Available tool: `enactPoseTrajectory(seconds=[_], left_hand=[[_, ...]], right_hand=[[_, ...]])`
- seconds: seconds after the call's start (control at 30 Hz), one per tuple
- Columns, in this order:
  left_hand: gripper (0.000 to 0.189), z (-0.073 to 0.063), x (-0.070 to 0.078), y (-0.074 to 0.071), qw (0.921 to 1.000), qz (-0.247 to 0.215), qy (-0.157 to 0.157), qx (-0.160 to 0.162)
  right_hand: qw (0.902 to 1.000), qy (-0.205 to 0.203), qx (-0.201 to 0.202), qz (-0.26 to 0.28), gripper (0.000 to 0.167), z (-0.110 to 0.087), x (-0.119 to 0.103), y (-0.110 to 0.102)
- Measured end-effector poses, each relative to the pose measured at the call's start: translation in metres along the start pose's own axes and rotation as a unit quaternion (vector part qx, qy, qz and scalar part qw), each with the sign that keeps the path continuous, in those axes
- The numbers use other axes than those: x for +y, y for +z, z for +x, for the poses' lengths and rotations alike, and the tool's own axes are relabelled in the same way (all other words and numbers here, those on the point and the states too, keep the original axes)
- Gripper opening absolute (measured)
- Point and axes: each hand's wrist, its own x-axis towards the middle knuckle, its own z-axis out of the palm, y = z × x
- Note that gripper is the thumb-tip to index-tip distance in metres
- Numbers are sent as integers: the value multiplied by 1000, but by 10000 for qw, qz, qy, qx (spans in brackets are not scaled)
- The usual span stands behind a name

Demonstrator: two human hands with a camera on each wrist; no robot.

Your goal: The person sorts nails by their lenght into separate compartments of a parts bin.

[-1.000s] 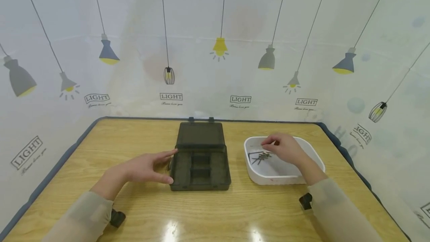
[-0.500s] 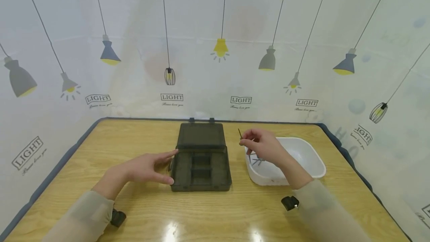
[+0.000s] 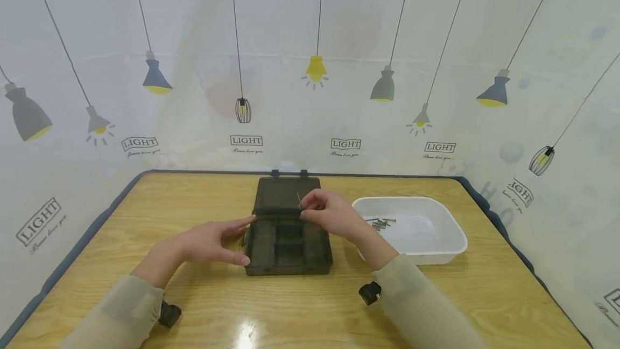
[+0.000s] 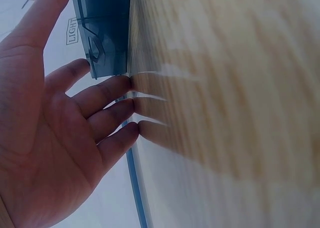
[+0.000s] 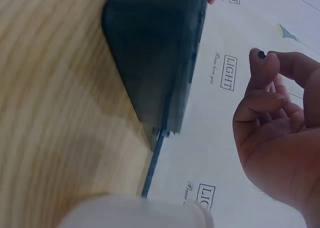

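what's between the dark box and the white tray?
In the head view, the right hand crosses the gap between the dark box and the white tray; the visible table there is bare.

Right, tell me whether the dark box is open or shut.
Open: the lid is folded back behind the base, leaving its compartments exposed in the head view.

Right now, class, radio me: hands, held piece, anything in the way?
Left hand touching dark box. Right hand pinching thin piece above box. Lid open, nothing visibly blocking.
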Motion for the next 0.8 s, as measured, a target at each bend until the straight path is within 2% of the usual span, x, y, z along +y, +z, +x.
enactPoseTrajectory(seconds=[0.2,0.47,0.8], left_hand=[[108,-1,3,0,9999,8,-107,0],[106,2,3,0,9999,46,-109,-18],[105,0,4,-1,9998,33,-169,-68]], right_hand=[[9994,251,-66,209,12,9,1,21],[9995,98,-72,274,13,15,-4,37],[9987,240,-348,284,10,22,-3,56]])
